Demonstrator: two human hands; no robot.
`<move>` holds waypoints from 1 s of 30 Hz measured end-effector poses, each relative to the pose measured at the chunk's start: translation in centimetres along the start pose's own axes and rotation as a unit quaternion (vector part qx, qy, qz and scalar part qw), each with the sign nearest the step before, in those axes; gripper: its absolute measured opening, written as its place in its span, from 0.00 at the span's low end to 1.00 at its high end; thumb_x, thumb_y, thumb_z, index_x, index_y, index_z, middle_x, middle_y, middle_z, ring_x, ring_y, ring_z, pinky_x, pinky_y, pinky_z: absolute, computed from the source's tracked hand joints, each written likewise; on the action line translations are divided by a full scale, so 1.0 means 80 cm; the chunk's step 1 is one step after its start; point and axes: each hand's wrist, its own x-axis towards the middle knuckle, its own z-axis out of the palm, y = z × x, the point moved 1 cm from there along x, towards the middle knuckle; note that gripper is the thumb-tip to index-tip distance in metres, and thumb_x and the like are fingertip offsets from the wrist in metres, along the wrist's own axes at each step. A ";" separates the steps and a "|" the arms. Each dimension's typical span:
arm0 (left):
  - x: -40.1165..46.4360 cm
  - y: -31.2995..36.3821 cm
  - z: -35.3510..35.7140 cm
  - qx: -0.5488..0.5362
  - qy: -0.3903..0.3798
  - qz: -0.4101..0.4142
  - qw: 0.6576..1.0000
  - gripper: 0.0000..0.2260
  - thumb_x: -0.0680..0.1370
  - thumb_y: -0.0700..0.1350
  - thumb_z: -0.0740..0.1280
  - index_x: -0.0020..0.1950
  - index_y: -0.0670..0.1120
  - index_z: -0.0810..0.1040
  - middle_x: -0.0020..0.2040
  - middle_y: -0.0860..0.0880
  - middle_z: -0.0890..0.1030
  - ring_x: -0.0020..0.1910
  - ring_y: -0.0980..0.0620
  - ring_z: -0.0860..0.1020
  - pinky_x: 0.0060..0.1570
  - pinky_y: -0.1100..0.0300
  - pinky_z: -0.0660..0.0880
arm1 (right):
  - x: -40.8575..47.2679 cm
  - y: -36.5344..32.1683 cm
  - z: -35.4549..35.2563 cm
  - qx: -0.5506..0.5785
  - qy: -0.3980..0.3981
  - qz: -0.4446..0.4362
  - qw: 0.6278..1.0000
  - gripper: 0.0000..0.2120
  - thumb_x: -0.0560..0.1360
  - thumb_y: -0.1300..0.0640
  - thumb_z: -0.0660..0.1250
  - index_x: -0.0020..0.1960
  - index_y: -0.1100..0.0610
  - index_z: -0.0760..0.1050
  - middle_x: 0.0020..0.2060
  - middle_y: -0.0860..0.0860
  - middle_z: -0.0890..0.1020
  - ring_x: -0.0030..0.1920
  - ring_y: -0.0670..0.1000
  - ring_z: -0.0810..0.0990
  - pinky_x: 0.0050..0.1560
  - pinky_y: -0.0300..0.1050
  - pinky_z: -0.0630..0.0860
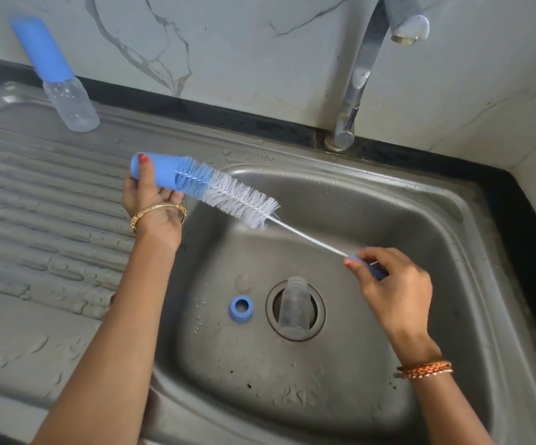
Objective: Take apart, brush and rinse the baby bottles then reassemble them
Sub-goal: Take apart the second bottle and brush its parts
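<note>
the blue cap (pixel 159 170) is held over the sink's (pixel 421 200) left rim, gripped by the left hand (pixel 151 200) with thumb on its closed end. the bottle brush (pixel 228 194) has its blue tip just inside the cap's mouth; the right hand (pixel 392 284) pinches the brush handle over the basin. to do this step well, i'd judge the brush should go fully in and be twisted so the bristles reach the closed end. down in the sink, a clear bottle body (pixel 294 308) lies on the drain, a blue ring (pixel 241 309) just beside it. another capped bottle (pixel 58 75) stands on the drainboard, well left of the sink. no readable writing or brand shows.
</note>
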 end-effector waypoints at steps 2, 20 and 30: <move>0.001 0.001 0.000 -0.006 -0.007 0.000 1.000 0.04 0.79 0.46 0.64 0.47 0.46 0.74 0.41 0.48 0.80 0.42 0.52 0.80 0.47 0.54 0.79 | 0.001 -0.006 -0.002 0.035 -0.046 0.035 0.998 0.07 0.71 0.55 0.72 0.37 0.57 0.82 0.30 0.52 0.80 0.29 0.48 0.74 0.32 0.38 0.69; 0.005 0.010 -0.003 -0.086 -0.005 -0.008 0.996 0.11 0.79 0.49 0.63 0.54 0.41 0.74 0.39 0.47 0.81 0.37 0.53 0.82 0.39 0.58 0.79 | 0.004 -0.012 -0.006 0.339 -0.443 0.365 0.745 0.23 0.77 0.48 0.57 0.29 0.57 0.75 0.19 0.47 0.61 0.17 0.41 0.56 0.18 0.29 0.50; -0.011 0.002 0.008 -0.117 0.009 -0.031 0.993 0.07 0.80 0.48 0.62 0.49 0.45 0.71 0.46 0.48 0.77 0.41 0.55 0.79 0.43 0.60 0.80 | 0.022 0.019 -0.023 0.411 -0.245 0.393 0.785 0.19 0.79 0.53 0.54 0.35 0.61 0.73 0.17 0.45 0.60 0.15 0.40 0.52 0.17 0.28 0.49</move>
